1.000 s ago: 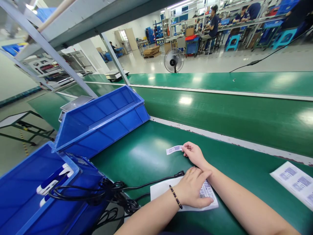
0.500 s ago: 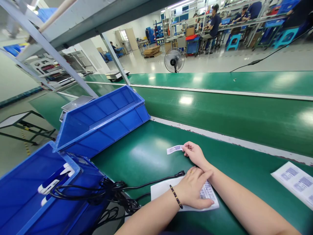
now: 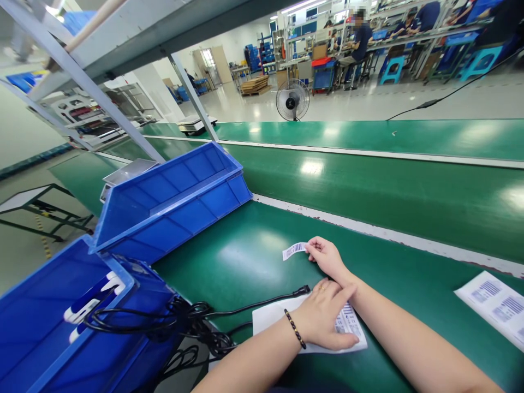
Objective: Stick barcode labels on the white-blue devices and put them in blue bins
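Between the thumb and fingers of my right hand [image 3: 325, 257] is the end of a narrow white barcode label [image 3: 293, 250], curving out to the left over the green surface. My left hand [image 3: 327, 314], with a beaded bracelet at the wrist, lies flat on a sheet of labels [image 3: 347, 322], fingers apart and covering part of it. My right forearm passes just beyond the left hand's fingers, so the arms cross. A black power cable [image 3: 262, 303] with its plug runs beside the sheet.
Another label sheet [image 3: 495, 305] lies at the right. On the left stand a blue bin [image 3: 180, 213] and a nearer blue bin [image 3: 36, 311] with white-and-blue items and coiled black cables [image 3: 192, 319]. A metal shelf frame [image 3: 192, 98] rises above. A fan [image 3: 292, 101] and seated people are beyond.
The free end of the barcode label has curled slightly down and to the right. Both hands stay practically where they were.
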Tool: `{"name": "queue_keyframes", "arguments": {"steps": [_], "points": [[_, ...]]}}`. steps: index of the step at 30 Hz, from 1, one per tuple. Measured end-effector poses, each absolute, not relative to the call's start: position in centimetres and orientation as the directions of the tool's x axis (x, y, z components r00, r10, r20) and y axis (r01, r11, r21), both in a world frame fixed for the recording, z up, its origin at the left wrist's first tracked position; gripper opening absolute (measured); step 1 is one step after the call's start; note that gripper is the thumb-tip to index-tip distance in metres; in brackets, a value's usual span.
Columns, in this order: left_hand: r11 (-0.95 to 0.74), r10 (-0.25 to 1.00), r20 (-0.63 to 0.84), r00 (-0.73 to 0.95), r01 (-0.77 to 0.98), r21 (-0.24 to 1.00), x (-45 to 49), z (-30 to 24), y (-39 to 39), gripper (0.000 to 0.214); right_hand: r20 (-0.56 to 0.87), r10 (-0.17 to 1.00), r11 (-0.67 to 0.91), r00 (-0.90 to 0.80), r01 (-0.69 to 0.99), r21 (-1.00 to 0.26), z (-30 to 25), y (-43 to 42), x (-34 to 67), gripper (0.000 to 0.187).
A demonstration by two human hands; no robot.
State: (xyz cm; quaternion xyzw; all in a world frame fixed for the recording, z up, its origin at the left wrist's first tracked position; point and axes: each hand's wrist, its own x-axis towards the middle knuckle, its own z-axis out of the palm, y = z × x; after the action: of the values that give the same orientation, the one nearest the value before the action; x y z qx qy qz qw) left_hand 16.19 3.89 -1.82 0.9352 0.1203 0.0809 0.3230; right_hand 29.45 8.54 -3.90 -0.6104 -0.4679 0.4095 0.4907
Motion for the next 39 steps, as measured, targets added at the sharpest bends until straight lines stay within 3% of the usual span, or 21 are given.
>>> {"name": "queue_keyframes", "arguments": {"steps": [10, 15, 24, 29, 39], "points": [[-0.813, 0.248, 0.178, 0.952, 0.105, 0.573, 16.2, -2.5, 3.8, 0.056, -0.041, 0.974, -0.082, 0.225, 0.176, -0.981, -4.0, 8.5, 29.4, 0.021], [-0.824, 0.246, 0.166, 0.955, 0.116, 0.554, 16.2, -2.4, 3.8, 0.048, -0.050, 0.973, -0.087, 0.223, 0.161, -0.983, -4.0, 8.6, 29.5, 0.021], [-0.718, 0.302, 0.098, 0.948, 0.159, 0.678, 16.3, -1.4, 3.9, 0.076, -0.052, 0.973, -0.089, 0.224, 0.157, -0.984, -4.0, 8.6, 29.5, 0.020], [-0.727, 0.282, 0.033, 0.959, 0.191, 0.660, 16.2, -1.2, 4.0, 0.101, -0.054, 0.974, -0.090, 0.221, 0.158, -0.983, -3.8, 8.5, 29.5, 0.020], [-0.768, 0.258, 0.097, 0.961, 0.143, 0.625, 16.2, -1.7, 4.0, 0.086, -0.044, 0.975, -0.076, 0.216, 0.146, -0.986, -3.9, 8.5, 29.5, 0.021]]}}
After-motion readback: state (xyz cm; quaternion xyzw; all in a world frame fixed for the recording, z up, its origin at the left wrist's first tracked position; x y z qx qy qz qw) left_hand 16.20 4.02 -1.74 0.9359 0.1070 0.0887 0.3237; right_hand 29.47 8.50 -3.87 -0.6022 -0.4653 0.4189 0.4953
